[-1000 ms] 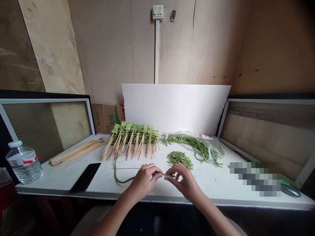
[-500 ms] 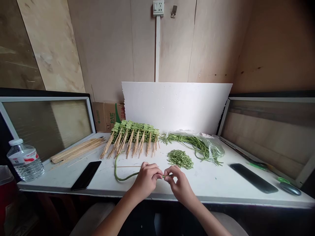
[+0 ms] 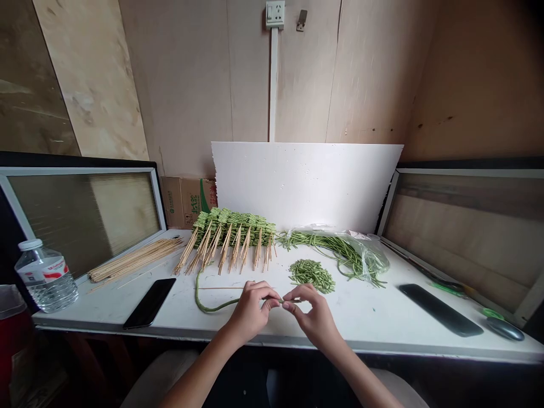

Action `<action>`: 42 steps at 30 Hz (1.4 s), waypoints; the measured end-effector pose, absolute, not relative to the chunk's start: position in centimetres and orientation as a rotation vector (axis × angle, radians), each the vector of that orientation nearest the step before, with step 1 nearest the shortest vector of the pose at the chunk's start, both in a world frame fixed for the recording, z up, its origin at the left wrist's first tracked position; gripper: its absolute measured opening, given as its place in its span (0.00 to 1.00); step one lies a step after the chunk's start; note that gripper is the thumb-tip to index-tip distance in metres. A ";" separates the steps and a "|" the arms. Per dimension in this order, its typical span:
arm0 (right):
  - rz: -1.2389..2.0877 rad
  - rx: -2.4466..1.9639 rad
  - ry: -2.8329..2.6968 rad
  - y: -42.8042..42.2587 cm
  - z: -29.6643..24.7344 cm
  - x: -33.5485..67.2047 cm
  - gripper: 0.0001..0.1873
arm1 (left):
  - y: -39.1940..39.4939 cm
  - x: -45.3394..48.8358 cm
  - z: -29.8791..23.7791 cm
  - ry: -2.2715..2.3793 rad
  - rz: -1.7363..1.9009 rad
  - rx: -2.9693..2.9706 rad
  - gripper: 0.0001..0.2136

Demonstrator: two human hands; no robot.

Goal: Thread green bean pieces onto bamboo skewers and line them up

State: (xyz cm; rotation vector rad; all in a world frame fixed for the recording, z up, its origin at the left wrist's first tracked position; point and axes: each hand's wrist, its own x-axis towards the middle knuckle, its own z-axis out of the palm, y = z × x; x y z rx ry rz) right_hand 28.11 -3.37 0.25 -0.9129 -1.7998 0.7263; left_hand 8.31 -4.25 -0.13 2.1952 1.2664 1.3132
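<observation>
Between my two hands runs a long green bean (image 3: 212,309), its tail curving left over the white table and up toward the skewers. My left hand (image 3: 254,309) is closed on it in a pinch. Close beside it, my right hand (image 3: 311,311) pinches the bean's end between thumb and fingers. A single bamboo skewer (image 3: 221,288) lies flat just behind my left hand. Beyond my right hand sits a heap of short cut bean pieces (image 3: 311,274). Further back, skewered bean pieces (image 3: 233,224) are stacked, their bare sticks pointing toward me.
Loose long beans (image 3: 331,243) lie partly under a clear plastic bag (image 3: 374,258). To the left are a bundle of skewers (image 3: 136,259), a black phone (image 3: 149,304) and a water bottle (image 3: 46,277). On the right are a dark flat slab (image 3: 441,309) and a mouse (image 3: 505,328).
The bean's tail has slid slightly to the left. My right hand's fingers have shifted their pinch, and a bit more of the bean's end shows at them.
</observation>
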 end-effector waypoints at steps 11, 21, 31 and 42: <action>0.273 -0.955 -1.931 -4.2 0.7 27.9 0.09 | -4.9 8.8 0.6 1.252 1.317 2.169 0.06; 0.432 -0.952 -1.839 -4.7 0.5 27.4 0.05 | -4.7 9.0 0.6 1.178 1.338 2.088 0.07; 0.711 -0.989 -1.750 -4.0 -0.4 27.5 0.06 | -4.7 8.9 0.3 1.064 1.310 1.965 0.09; 0.482 -0.833 -1.874 -3.7 0.0 28.0 0.06 | -4.1 8.7 0.0 1.102 1.305 2.081 0.11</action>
